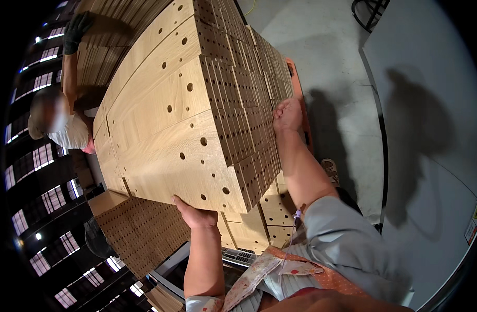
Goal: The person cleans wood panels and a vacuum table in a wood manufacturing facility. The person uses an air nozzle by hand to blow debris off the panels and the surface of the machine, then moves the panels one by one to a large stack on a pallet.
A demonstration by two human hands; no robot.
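A tall stack of light wooden panels [160, 135] with drilled round holes stands in front of me. Their long edges, dotted with small holes, face right. My left hand [197, 214] grips the near lower edge of the panels, thumb on the wood and the other fingers hidden beneath. On the right side, my right hand [289, 115] is closed, its curled fingers against the panel edges. Whether anything lies inside those fingers I cannot make out.
A person's gloved hand [77, 32] rests on another stack of boards at the far left. More drilled panels [145, 229] stand at the lower left. An orange pallet edge [295, 78] runs along the right side, beside a grey machine panel [430, 104].
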